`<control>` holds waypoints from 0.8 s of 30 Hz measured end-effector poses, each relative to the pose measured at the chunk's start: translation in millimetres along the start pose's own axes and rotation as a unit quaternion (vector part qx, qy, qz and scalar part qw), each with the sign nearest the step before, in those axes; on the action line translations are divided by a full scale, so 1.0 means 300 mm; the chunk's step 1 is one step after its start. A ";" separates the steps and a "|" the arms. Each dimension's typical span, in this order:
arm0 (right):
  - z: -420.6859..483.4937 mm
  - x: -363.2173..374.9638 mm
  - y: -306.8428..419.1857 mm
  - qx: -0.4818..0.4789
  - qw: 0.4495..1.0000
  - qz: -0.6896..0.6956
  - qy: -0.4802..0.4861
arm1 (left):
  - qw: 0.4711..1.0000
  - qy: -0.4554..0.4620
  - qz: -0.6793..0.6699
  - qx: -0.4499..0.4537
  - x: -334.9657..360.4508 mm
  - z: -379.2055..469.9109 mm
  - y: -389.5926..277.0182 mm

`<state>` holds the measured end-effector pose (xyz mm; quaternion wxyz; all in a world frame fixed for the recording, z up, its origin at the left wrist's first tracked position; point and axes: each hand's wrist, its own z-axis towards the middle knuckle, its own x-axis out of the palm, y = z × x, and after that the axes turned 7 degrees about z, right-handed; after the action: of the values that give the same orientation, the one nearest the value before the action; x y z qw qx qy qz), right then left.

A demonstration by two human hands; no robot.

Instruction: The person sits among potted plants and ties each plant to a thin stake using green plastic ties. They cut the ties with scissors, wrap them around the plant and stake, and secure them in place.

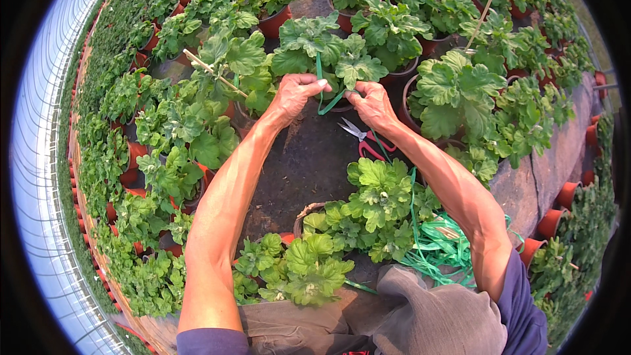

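At the upper middle, my left hand [298, 93] pinches a green plastic tie strip [320, 74] that runs up to the leaves of a potted plant [310, 37]. Close to its right, my right hand [369, 101] holds the same strip between thumb and fingers, and a loop of it hangs between the hands. The strip trails down past my right forearm to a tangled heap of green strips [443, 246]. Scissors with red handles [367, 139] lie on the dark ground cloth just below my right hand, blades apart.
Leafy plants in red-brown pots stand on both sides and beyond my hands. A wooden stake [214, 73] leans among leaves at the left, another [480, 19] stands at the upper right. More potted plants [379, 197] are close before my knees. A greenhouse wall [39, 158] curves along the left.
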<state>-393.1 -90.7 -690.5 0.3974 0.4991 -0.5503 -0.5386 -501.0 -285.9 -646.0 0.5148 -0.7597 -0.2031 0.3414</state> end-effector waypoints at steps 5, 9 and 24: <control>-0.001 -0.001 -0.006 0.003 1.000 0.009 -0.008 | 1.000 -0.002 0.001 -0.004 -0.003 0.000 0.006; -0.003 -0.002 -0.014 0.034 0.999 0.022 -0.026 | 1.000 -0.022 -0.013 -0.013 -0.002 0.000 0.016; -0.025 -0.006 -0.024 -0.093 0.988 -0.111 -0.044 | 0.993 -0.064 -0.043 -0.084 0.001 -0.004 0.076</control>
<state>-384.4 -89.8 -696.6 0.3553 0.4936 -0.4559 -0.6498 -500.9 -295.3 -666.7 0.4491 -0.7674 -0.2964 0.3487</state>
